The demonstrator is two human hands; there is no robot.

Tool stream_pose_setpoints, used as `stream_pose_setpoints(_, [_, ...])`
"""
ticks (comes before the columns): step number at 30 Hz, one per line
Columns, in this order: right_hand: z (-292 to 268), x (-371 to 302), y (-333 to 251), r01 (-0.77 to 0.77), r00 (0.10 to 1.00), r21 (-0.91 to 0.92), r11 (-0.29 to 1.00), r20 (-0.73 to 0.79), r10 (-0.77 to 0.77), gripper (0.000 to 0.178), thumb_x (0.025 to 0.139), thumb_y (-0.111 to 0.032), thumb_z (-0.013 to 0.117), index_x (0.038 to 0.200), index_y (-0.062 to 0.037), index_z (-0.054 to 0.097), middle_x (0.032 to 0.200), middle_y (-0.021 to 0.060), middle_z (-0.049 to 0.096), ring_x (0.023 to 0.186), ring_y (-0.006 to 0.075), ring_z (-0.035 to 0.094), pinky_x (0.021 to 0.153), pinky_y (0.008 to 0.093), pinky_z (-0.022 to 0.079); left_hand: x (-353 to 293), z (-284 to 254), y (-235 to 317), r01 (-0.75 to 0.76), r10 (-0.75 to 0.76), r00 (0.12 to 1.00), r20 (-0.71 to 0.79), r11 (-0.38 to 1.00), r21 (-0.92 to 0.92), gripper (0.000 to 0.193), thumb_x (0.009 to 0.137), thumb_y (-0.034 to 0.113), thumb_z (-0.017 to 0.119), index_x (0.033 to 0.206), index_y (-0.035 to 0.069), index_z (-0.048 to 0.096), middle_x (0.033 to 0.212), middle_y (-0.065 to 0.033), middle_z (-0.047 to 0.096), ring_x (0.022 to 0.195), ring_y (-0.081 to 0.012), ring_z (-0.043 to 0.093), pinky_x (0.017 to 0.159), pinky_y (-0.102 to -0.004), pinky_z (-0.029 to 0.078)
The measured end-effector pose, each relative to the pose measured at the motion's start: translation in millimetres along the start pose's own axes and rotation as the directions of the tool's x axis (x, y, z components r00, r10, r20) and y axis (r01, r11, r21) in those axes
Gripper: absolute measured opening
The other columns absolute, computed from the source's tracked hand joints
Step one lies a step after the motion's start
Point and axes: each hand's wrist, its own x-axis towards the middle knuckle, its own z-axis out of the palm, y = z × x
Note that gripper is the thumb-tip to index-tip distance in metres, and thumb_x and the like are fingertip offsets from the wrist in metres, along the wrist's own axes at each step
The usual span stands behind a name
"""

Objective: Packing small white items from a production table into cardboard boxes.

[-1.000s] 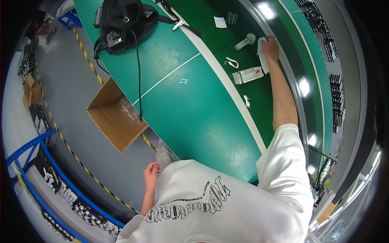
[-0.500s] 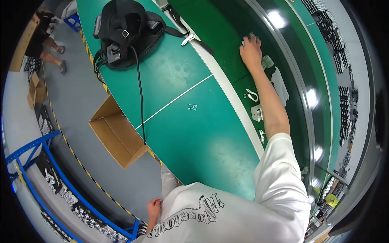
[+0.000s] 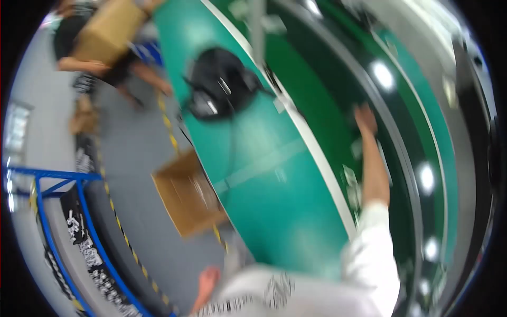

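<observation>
Over the green conveyor belt my right arm is stretched far forward. My right hand is above the belt's dark far side; motion smears its fingers, so what it holds, if anything, does not show. Small pale items, too blurred to name, lie on the belt beside my forearm. My left hand hangs low at my side, off the table's edge, touching nothing that I can see. Its fingers are blurred too.
A black backpack with a cable lies on the green table. Beside the table stands an open cardboard box. A blue-framed rack is at the left. Far left, a person carries a large carton.
My view has swung, so the table and backpack sit lower and further right. My right hand has shifted toward the belt's far side. The person at far left now shows a large carton.
</observation>
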Motion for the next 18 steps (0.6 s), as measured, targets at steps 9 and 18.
stream_pose_setpoints(9, [-35.9, -140.1, -86.2, 0.184, 0.968, 0.581, 0.793, 0.034, -0.249, 0.046, 0.079, -0.036, 0.07, 0.112, -0.0043, 0.064, 0.103, 0.0195, 0.068, 0.097, 0.0326, 0.066, 0.079, 0.0412, 0.051, -25.6, 1.7, -10.6, 0.021, -0.034, 0.994, -0.102, 0.992, -0.128, 0.021, 0.096, 0.02, 0.057, 0.101, 0.001, 0.066, 0.085, -0.0025, 0.066, 0.078, -0.0114, 0.06, 0.073, -0.0287, 0.051])
stream_pose_setpoints(18, [-134.2, -526.0, -210.3, 0.209, 0.397, 0.822, 0.53, 0.424, -0.814, 0.048, 0.076, -0.018, 0.075, 0.12, -0.0084, 0.06, 0.091, 0.0078, 0.059, 0.083, 0.0237, 0.06, 0.074, 0.0314, 0.049, 11.0, 1.4, 187.1, -0.104, 0.256, 0.966, 0.029, 0.492, -0.864, 0.054, 0.101, 0.042, 0.046, 0.144, 0.011, 0.036, 0.127, -0.0122, 0.054, 0.117, -0.0213, 0.053, 0.094, -0.0391, 0.049])
